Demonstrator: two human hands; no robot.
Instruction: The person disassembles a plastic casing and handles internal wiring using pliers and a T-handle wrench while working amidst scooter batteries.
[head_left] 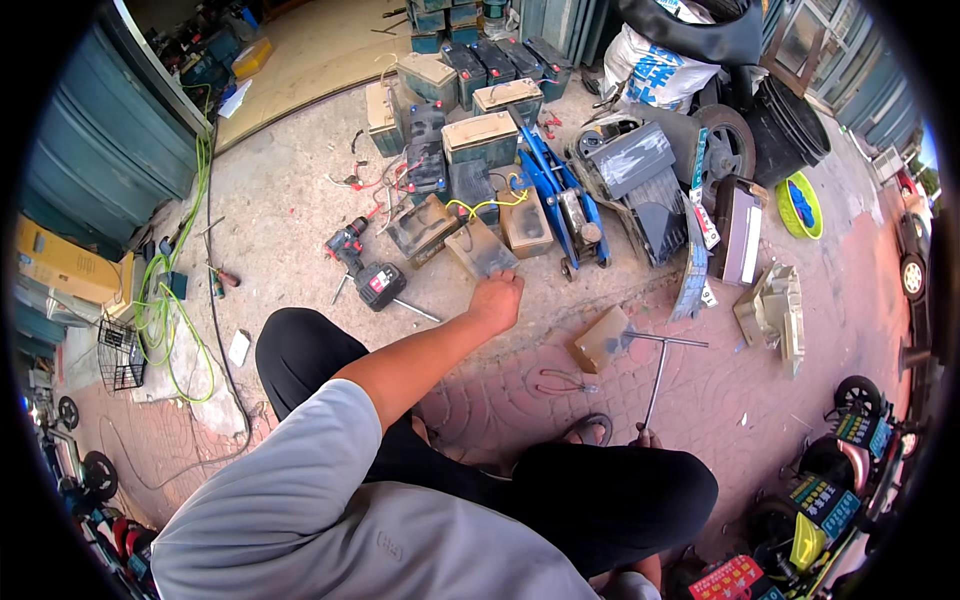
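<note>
My left hand (497,302) reaches forward with curled fingers at the near corner of a dusty battery (478,248); its fingertips are partly hidden. My right hand (646,437) is low beside my right knee, closed round the lower end of a T-handle wrench (655,388) with its crossbar up. Beyond the wrench, a separate tan-topped battery (600,338) lies on the red paving. Red-handled pliers (565,383) rest in front of my feet. A cordless drill (372,275) lies to the left of my left hand, above a metal rod (415,310).
Several batteries (480,137) crowd the ground ahead, with loose wires among them. A blue floor jack (565,205) stands to their right, beside dark plastic vehicle parts (640,180). A green basin (798,207) is farther right. Green cable (165,300) coils at left; scooters (835,480) stand lower right.
</note>
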